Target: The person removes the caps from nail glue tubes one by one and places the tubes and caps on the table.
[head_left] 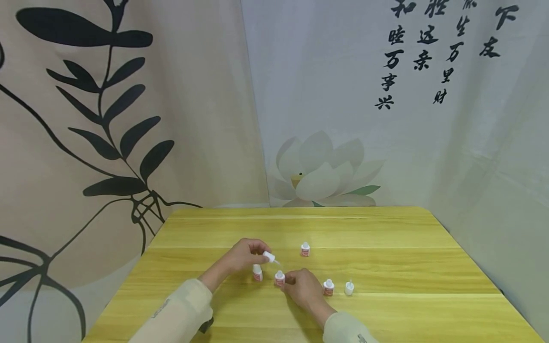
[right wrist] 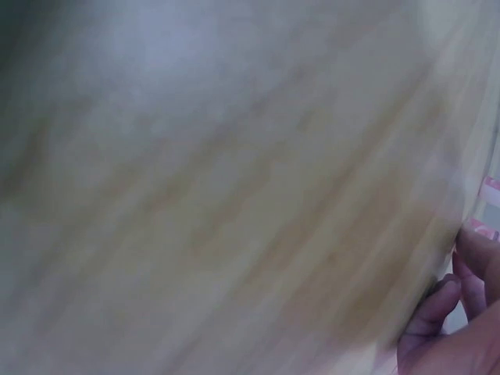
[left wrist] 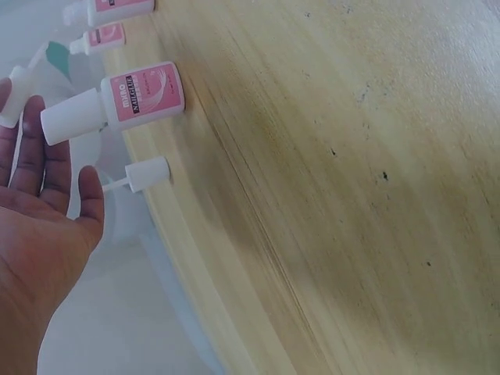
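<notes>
My left hand [head_left: 248, 255] pinches a white brush cap [head_left: 269, 257], its thin brush pointing down to the right, just above an uncapped nail glue bottle [head_left: 279, 278]. That bottle stands upright, and the fingertips of my right hand [head_left: 303, 288] hold it from the right side. Close below the left hand is a capped nail glue bottle [left wrist: 145, 95] with a pink label. Beside it, another brush cap [left wrist: 148, 173] stands brush-up; the left hand hides it in the head view. In the right wrist view, the right hand's fingers [right wrist: 478, 248] are at the edge.
Two more uncapped bottles stand on the wooden table [head_left: 386, 247]: one bottle [head_left: 305, 249] farther back, another bottle [head_left: 328, 287] right of the right hand. A brush cap [head_left: 349, 288] stands brush-up beyond it. A printed curtain [head_left: 206, 119] hangs behind the table.
</notes>
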Available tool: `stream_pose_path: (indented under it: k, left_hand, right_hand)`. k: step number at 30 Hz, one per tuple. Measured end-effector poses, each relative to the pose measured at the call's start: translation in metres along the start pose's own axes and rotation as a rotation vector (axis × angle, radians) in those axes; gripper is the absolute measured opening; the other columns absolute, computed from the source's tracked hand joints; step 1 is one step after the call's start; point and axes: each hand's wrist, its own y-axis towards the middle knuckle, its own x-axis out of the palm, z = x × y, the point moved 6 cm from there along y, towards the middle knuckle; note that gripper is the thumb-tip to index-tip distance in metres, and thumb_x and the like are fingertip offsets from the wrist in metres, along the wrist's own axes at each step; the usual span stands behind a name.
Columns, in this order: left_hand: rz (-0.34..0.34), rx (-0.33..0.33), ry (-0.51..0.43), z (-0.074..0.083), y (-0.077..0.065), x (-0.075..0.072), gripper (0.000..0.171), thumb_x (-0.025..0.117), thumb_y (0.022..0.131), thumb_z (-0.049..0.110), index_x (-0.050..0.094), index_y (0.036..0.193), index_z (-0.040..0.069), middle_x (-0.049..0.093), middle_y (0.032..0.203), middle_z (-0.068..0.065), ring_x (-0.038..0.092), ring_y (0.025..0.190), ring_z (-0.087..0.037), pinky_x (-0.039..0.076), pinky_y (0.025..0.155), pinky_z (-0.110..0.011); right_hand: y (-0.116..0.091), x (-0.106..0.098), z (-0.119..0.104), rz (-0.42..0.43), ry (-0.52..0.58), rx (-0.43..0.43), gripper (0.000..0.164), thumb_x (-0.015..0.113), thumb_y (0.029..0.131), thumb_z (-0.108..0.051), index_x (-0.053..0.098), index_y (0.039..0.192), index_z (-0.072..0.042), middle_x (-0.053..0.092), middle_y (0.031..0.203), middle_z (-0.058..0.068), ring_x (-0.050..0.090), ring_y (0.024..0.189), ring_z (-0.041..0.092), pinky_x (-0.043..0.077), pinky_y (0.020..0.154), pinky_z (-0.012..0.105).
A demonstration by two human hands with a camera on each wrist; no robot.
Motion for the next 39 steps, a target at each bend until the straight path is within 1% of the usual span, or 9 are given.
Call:
stream_pose_path:
  k: [5, 10, 19, 25, 28, 31, 36, 39]
  left_hand:
    - [0.003, 0.000, -0.023, -0.0030, 0.0005, -0.0012, 0.011, 0.071, 0.091, 0.012, 0.070, 0.101, 0.006, 0.065, 0.092, -0.001, 0.058, 0.087, -0.018, 0.049, 0.078, -0.033]
    - [0.004, 0.005, -0.040, -0.0020, -0.0001, -0.0014, 0.011, 0.071, 0.091, 0.011, 0.070, 0.100, 0.005, 0.065, 0.091, -0.001, 0.058, 0.086, -0.018, 0.049, 0.078, -0.033]
    - [-0.004, -0.009, -0.062, -0.0026, -0.0006, -0.0012, 0.017, 0.070, 0.093, 0.012, 0.071, 0.108, 0.005, 0.067, 0.095, -0.002, 0.059, 0.088, -0.018, 0.050, 0.079, -0.033]
    - [-0.005, -0.003, -0.074, -0.0033, 0.0004, -0.0009, 0.014, 0.070, 0.092, 0.011, 0.071, 0.105, 0.005, 0.066, 0.093, -0.003, 0.058, 0.086, -0.018, 0.050, 0.077, -0.032]
    - [-0.006, 0.003, -0.077, -0.0022, 0.0004, -0.0004, 0.013, 0.070, 0.092, 0.010, 0.071, 0.103, 0.005, 0.066, 0.093, -0.003, 0.058, 0.086, -0.018, 0.049, 0.077, -0.032]
    - [-0.003, 0.006, -0.071, -0.0014, 0.0002, -0.0002, 0.014, 0.070, 0.092, 0.010, 0.071, 0.105, 0.005, 0.067, 0.094, -0.003, 0.059, 0.087, -0.018, 0.049, 0.077, -0.032]
    - [0.006, -0.008, -0.046, -0.0009, -0.0002, -0.0007, 0.019, 0.069, 0.093, 0.012, 0.072, 0.110, 0.006, 0.067, 0.095, -0.002, 0.059, 0.086, -0.017, 0.050, 0.076, -0.032]
    - [0.007, -0.009, -0.038, -0.0008, -0.0003, -0.0011, 0.018, 0.069, 0.093, 0.013, 0.073, 0.109, 0.005, 0.066, 0.093, -0.002, 0.057, 0.084, -0.017, 0.050, 0.074, -0.032]
  right_hand:
    - [0.0003, 0.0003, 0.0009, -0.002, 0.002, 0.000, 0.019, 0.079, 0.084, -0.034, 0.079, 0.095, -0.018, 0.075, 0.102, 0.003, 0.068, 0.093, 0.028, 0.053, 0.075, 0.044]
    - [0.0006, 0.0008, 0.0017, -0.001, -0.004, 0.005, 0.020, 0.078, 0.084, -0.034, 0.079, 0.095, -0.018, 0.075, 0.102, 0.002, 0.067, 0.092, 0.026, 0.052, 0.075, 0.042]
    - [0.0002, 0.0003, 0.0011, 0.003, -0.006, 0.001, 0.019, 0.078, 0.084, -0.035, 0.079, 0.094, -0.019, 0.075, 0.101, 0.003, 0.068, 0.092, 0.027, 0.052, 0.076, 0.044]
    - [0.0002, 0.0006, 0.0015, 0.000, -0.007, 0.001, 0.019, 0.078, 0.084, -0.035, 0.079, 0.094, -0.019, 0.075, 0.102, 0.003, 0.068, 0.093, 0.028, 0.053, 0.076, 0.045]
    - [0.0000, 0.0002, 0.0012, 0.000, -0.006, 0.000, 0.019, 0.078, 0.085, -0.035, 0.079, 0.094, -0.019, 0.075, 0.103, 0.003, 0.068, 0.093, 0.028, 0.052, 0.075, 0.044]
    - [-0.0002, -0.0003, 0.0007, 0.000, -0.007, -0.004, 0.019, 0.078, 0.085, -0.035, 0.079, 0.094, -0.018, 0.075, 0.103, 0.003, 0.068, 0.092, 0.027, 0.052, 0.075, 0.043]
    - [-0.0004, -0.0006, 0.0006, -0.003, -0.005, -0.001, 0.019, 0.078, 0.085, -0.035, 0.079, 0.094, -0.018, 0.075, 0.102, 0.003, 0.068, 0.093, 0.027, 0.052, 0.075, 0.044]
    - [-0.0004, -0.0005, 0.0009, -0.010, 0.000, 0.004, 0.017, 0.078, 0.085, -0.033, 0.079, 0.094, -0.018, 0.075, 0.102, 0.003, 0.068, 0.092, 0.027, 0.052, 0.074, 0.043]
